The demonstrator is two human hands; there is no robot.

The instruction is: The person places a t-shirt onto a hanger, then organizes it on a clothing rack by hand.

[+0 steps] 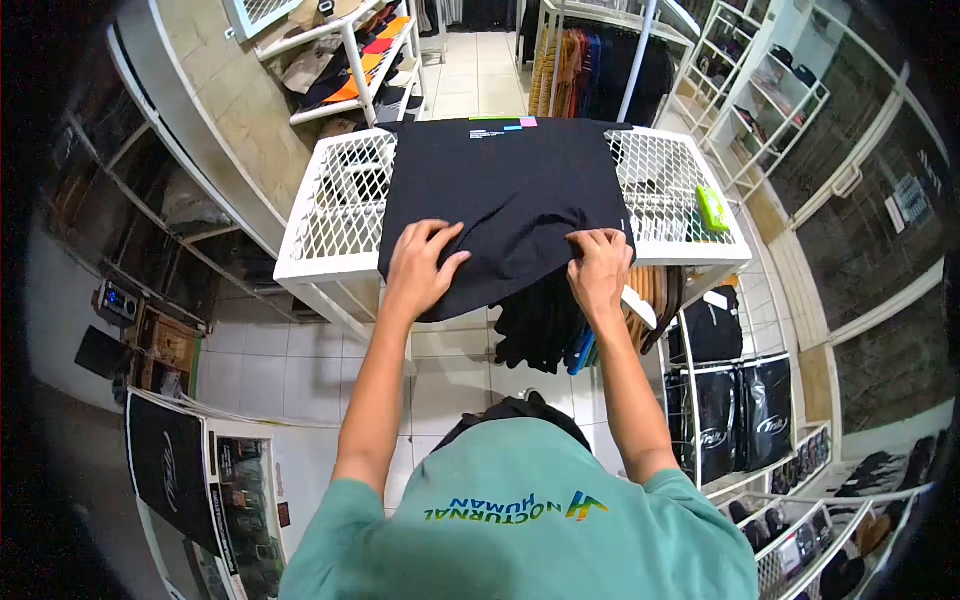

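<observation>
A black T-shirt (500,190) lies spread over the white mesh-topped table (330,265), with a small print of white, pink and blue near its far edge. Its near edge droops over the table's front, and wrinkles run across the cloth between my hands. On the left part of the cloth rests my left hand (420,265), thumb and fingers apart. My right hand (600,262) pinches the cloth near the right front corner, fingers bent and drawn together.
A bright green packet (712,208) sits at the table's right side. Hanging clothes (545,325) and wooden hangers (655,290) are below the front edge. Shelves of caps (365,60) stand at the back left, a clothes rack (600,65) behind, packaged black goods (735,420) at right.
</observation>
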